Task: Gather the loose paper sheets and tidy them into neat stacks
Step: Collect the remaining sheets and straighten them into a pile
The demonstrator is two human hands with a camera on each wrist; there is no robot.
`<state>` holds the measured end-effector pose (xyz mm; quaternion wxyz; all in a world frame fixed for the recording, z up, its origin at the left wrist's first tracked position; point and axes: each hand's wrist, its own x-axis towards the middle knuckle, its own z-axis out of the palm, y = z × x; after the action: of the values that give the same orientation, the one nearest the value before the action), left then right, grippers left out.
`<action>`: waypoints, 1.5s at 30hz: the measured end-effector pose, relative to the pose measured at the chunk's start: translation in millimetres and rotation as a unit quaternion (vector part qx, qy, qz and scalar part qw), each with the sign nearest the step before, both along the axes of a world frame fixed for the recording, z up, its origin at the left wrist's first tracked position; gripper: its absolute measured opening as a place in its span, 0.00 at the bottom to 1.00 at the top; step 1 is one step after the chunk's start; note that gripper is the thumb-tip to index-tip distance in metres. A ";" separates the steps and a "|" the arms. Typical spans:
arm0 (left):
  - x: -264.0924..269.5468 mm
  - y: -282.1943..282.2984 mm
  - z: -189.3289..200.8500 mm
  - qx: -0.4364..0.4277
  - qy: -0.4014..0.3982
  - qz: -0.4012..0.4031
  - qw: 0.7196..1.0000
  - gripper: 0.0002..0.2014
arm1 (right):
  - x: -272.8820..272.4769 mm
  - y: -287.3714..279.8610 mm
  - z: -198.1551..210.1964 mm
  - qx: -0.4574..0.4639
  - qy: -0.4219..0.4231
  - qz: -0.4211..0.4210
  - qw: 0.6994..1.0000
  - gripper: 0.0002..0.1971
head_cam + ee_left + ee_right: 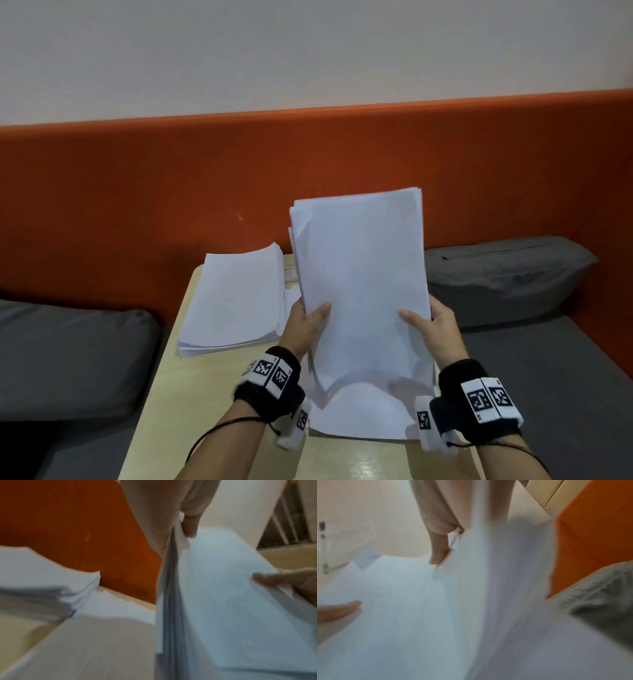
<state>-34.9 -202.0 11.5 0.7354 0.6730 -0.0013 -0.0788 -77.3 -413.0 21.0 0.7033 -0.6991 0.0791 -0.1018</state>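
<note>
A thick bundle of white paper sheets stands upright on its lower edge over the small wooden table. My left hand grips its left side and my right hand grips its right side, thumbs on the front face. The bundle's upper left corners are uneven. More white sheets lie flat under the bundle. A second stack of paper lies flat at the table's back left. In the left wrist view, my left hand's thumb presses the bundle; the right wrist view shows the bundle blurred.
An orange padded backrest runs behind the table. Grey cushions sit to the left and to the right of it. Bare tabletop shows at the near edge, between my forearms.
</note>
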 end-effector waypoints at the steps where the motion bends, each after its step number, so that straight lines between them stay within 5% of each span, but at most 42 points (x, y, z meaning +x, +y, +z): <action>1: 0.6 -0.9 6.9 -0.004 -0.017 0.011 1.000 0.18 | 1.4 2.4 4.9 0.005 -0.017 -0.015 1.000 0.13; 6: 2.3 -1.9 36.3 0.012 -0.101 -0.007 0.995 0.06 | 6.9 10.4 25.0 0.044 -0.054 -0.046 0.997 0.09; 23: -2.4 0.9 64.9 0.021 -0.146 0.052 0.988 0.05 | 0.9 11.0 40.8 0.037 -0.031 -0.023 0.999 0.03; 25: -1.1 1.1 53.0 0.025 -0.116 0.052 0.992 0.03 | 3.0 10.0 30.9 0.027 -0.011 -0.029 0.999 0.03; 28: 3.3 -0.2 8.5 0.049 -0.004 0.039 0.998 0.16 | 6.5 9.2 -9.2 -0.016 0.073 -0.022 0.997 0.07; 32: -0.4 6.5 -47.7 0.263 0.075 -0.053 0.960 0.29 | 16.5 -14.0 -54.0 -0.076 0.148 -0.101 0.981 0.16; 37: 2.0 19.0 -89.1 0.370 0.107 -0.053 0.921 0.24 | 12.1 -49.6 -82.2 -0.165 0.278 -0.135 0.937 0.17; 43: 6.2 16.6 -93.9 0.372 0.104 -0.042 0.921 0.03 | 2.9 -39.4 -110.1 -0.187 0.365 -0.089 0.908 0.18; 45: 6.9 15.7 -96.3 0.389 0.084 -0.035 0.917 0.15 | 5.0 -36.4 -108.0 -0.196 0.368 -0.075 0.906 0.18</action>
<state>-28.0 -186.3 -84.9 0.4094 0.8965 0.0682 -0.1551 -72.3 -449.4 -87.0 0.4630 -0.8028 0.3631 0.0966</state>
